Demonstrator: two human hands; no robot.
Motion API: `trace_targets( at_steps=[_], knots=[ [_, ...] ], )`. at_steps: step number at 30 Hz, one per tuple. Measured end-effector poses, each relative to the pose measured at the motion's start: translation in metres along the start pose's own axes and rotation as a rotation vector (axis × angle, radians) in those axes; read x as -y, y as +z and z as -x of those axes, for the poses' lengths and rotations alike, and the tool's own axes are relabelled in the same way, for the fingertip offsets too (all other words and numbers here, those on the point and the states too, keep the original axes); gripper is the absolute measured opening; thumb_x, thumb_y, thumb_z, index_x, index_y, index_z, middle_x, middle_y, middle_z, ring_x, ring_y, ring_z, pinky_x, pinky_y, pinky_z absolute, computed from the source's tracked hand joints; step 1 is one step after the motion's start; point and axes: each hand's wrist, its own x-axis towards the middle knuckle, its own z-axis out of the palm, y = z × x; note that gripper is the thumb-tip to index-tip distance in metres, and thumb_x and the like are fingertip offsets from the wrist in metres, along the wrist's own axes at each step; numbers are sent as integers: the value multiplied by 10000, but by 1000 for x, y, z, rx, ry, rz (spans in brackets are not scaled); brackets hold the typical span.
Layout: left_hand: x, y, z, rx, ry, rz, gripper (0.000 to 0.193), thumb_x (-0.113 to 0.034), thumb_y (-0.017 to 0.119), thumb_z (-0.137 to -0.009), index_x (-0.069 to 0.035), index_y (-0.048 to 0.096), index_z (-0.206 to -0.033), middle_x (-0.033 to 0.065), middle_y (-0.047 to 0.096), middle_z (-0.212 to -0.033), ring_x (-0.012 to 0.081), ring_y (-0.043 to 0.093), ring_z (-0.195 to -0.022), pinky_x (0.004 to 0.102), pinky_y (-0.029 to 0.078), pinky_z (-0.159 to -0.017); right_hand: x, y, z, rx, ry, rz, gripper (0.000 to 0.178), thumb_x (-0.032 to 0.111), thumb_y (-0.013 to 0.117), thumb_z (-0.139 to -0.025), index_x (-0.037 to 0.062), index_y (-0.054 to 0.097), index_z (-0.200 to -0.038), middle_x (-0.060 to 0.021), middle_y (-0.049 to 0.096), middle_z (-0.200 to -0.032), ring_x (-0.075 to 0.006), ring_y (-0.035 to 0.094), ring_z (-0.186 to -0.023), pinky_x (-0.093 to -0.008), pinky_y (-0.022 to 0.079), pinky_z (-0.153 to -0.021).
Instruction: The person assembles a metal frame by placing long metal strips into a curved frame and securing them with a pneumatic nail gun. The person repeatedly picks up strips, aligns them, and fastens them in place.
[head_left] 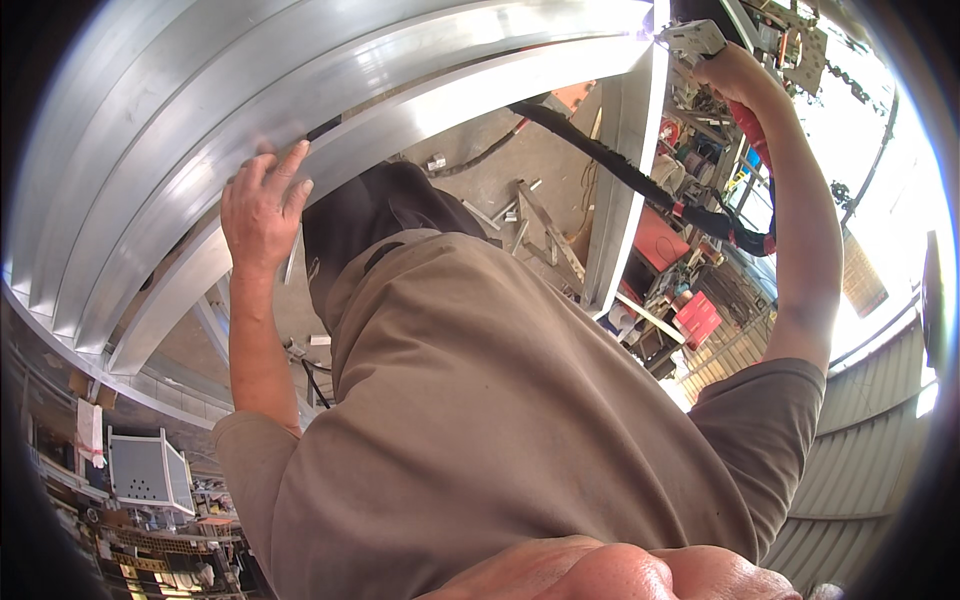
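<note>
Left hand (262,205) on the aluminium bars (150,130), right hand (730,75) around the welding torch (697,38)

A grey cabinet (145,470) sits at the lower left of the frame; the aluminium bars sweep across the upper left; your left hand rests against them, fingers loosely parted; a thick black cable (575,137) slants through the centre right; just right of centre, a metal post (648,120) runs upward; at the upper right, your right hand is wrapped around the welding torch, tip beside a bright glow at the metal post's top.
</note>
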Motion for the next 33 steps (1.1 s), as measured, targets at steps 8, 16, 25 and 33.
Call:
trace_targets(
  at_steps=[8, 16, 25, 33],
  knots=[
    [0, 1, 1, -10, -1, 18, 523, -316, 784, -897, -327, 677, -1409, 53, 629, -1143, 274, 619, -1068, 452, 482, -945, 9, -15, 37, -37, 32, -98, 280, 276, 725, -862, -2, 720, -894, -78, 681, -706, -156, 618, -586, -341, 497, -574],
    [3, 6, 3, -64, 15, 55, 498, -303, 816, -863, -261, 719, -1349, 71, 647, -1109, 311, 644, -1018, 449, 526, -867, -51, 32, 142, -242, -29, -588, 166, 184, 743, -955, 40, 710, -1032, -1, 673, -835, -104, 613, -729, -273, 502, -658],
    [12, -50, -23, -450, -37, 40, 451, -339, 824, -887, -106, 737, -1264, 153, 705, -1214, 365, 658, -1135, 475, 523, -989, -11, 236, 211, -504, -319, -1024, 281, -3, 708, -923, 39, 710, -1201, 27, 661, -939, -68, 594, -807, -257, 503, -719],
    [161, -198, -230, -491, -138, -470, 1014, -518, 871, -772, -87, 427, -1575, 213, 475, -1580, 420, 443, -1461, 546, 340, -1221, 77, 294, 259, -482, -215, -1127, 777, 5, 714, -859, 82, 450, -1586, -108, 737, -1114, -166, 699, -909, -322, 569, -846]
  ],
)
